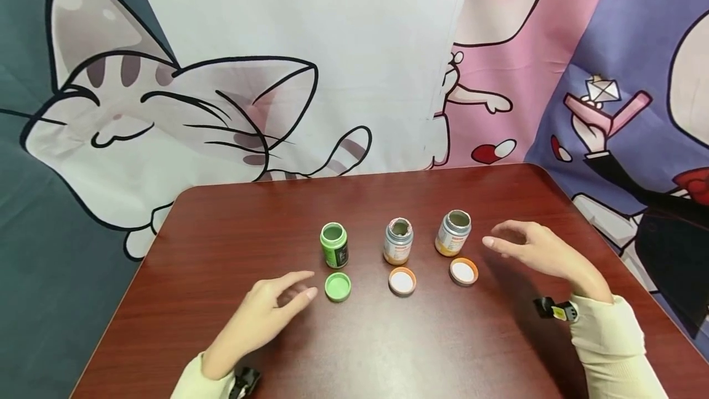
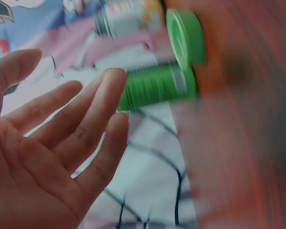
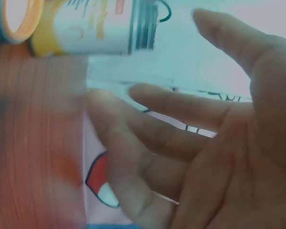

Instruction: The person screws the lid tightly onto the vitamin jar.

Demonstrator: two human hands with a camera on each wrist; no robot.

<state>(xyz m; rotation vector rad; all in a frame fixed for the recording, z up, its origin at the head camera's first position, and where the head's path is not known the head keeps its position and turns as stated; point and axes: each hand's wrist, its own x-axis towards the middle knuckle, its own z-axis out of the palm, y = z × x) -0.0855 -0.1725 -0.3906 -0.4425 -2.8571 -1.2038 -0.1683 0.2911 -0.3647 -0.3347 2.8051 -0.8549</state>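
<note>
Three uncapped bottles stand upright in a row: a green bottle (image 1: 334, 245), a grey and yellow bottle (image 1: 398, 242) in the middle, and a similar bottle (image 1: 453, 234) on the right. In front of the green one lies a green cap (image 1: 338, 287). Two orange-rimmed caps, the middle cap (image 1: 402, 281) and the right cap (image 1: 463, 271), lie with white insides up. My left hand (image 1: 260, 313) hovers just left of the green cap, fingers relaxed and empty. To the right of the right bottle, my right hand (image 1: 534, 251) is empty too, fingers loosely bent.
The bottles and caps rest on a dark red wooden table (image 1: 232, 226) with rounded far corners. Behind it hangs a cloth backdrop (image 1: 354, 29) with cartoon figures. Small cameras are strapped at the wrists, like the right wrist camera (image 1: 555, 310).
</note>
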